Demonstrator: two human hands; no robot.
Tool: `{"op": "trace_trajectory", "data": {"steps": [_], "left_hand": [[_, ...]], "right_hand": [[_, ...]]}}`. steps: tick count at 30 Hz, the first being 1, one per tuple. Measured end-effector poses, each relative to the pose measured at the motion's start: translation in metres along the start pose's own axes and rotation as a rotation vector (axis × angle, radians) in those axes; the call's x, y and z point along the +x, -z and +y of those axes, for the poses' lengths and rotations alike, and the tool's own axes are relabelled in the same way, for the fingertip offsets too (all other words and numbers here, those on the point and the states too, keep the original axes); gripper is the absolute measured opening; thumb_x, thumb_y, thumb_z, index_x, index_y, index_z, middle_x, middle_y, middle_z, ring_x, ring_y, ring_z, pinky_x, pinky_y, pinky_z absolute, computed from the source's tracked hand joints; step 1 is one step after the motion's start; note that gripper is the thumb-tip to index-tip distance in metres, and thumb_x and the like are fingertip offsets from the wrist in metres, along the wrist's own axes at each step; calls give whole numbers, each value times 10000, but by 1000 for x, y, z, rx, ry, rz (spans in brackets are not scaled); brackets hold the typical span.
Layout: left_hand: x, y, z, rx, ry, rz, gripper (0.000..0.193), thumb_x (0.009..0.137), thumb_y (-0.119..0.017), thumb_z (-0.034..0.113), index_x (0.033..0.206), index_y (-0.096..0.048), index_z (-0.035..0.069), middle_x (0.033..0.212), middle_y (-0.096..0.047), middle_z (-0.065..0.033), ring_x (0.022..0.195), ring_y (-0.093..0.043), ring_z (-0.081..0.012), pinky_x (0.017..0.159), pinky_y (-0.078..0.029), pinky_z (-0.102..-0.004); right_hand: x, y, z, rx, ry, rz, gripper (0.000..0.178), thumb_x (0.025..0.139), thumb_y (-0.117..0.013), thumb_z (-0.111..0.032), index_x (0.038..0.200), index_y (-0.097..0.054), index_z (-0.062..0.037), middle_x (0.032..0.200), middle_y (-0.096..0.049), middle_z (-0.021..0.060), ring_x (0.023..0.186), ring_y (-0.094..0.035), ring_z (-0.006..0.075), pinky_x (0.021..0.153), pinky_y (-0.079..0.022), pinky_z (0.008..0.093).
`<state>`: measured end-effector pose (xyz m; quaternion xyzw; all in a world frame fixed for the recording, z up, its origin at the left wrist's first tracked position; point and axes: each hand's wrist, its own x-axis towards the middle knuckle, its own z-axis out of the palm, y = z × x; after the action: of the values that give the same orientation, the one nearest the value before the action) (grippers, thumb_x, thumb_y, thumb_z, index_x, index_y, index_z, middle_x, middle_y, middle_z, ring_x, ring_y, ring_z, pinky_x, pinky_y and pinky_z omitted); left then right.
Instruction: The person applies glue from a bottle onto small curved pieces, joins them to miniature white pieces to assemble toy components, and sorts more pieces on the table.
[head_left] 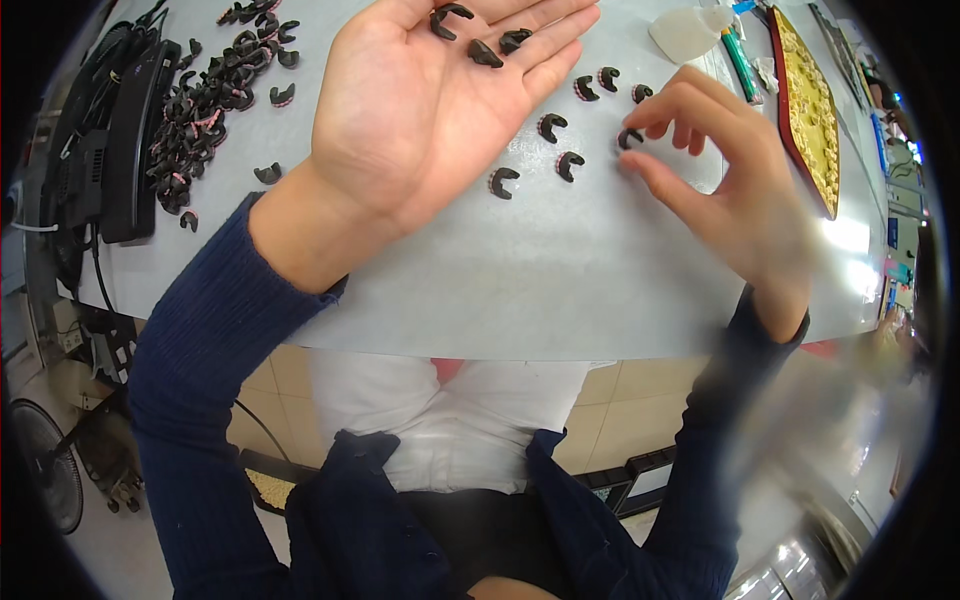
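Observation:
My left hand [375, 130] lies palm up over the table, its fingers stretched out flat. Three small black curved pieces [485, 53] rest loose on its palm and fingers. To the right, my right hand [735, 150] reaches down to the tabletop, thumb and forefinger on either side of a small black C-shaped piece [631, 139]. More C-shaped pieces with pinkish outer edges, such as this black piece [504, 183], lie spaced apart in loose rows between my hands. Their exact kind is not clear.
A heap of similar black pieces [205, 110] covers the table's left part, beside a black electronic device [140, 140] with cables. At the right are a red-rimmed tray [808, 110] of yellowish bits, a green tube [738, 62] and a translucent whitish container [685, 35].

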<state>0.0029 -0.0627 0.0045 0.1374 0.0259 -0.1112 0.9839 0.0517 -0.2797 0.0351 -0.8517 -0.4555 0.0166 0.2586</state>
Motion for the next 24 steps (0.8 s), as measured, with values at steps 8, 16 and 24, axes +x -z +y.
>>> {"op": "trace_trajectory", "data": {"steps": [8, 16, 24], "left_hand": [[-10, -4, 0, -284, 197, -76, 605, 1051, -276, 265, 1487, -232, -152, 1573, -276, -256, 1483, -256, -299, 1243, -200, -397], [-11, -23, -4, -64, 267, 130, 610, 1058, -280, 294, 1511, -229, -112, 1579, -274, -242, 1472, -282, -280, 1230, -221, -394], [-10, -19, -4, -121, 248, 95, 609, 1055, -293, 290, 1512, -230, -107, 1583, -270, -236, 1484, -262, -281, 1236, -208, -395]], "right_hand": [[11, -11, -12, 4, 143, 242, 310, 754, -792, -25, 1042, -679, -1, 910, -629, 69, 745, -532, 163, 668, -431, 275], [16, -26, -20, 76, 269, 259, 367, 711, -801, 49, 1061, -697, 11, 980, -679, 121, 855, -658, 226, 728, -527, 308], [16, -20, -17, 57, 276, 227, 310, 718, -786, 83, 1006, -695, 13, 957, -675, 117, 850, -651, 225, 721, -516, 303]]}}
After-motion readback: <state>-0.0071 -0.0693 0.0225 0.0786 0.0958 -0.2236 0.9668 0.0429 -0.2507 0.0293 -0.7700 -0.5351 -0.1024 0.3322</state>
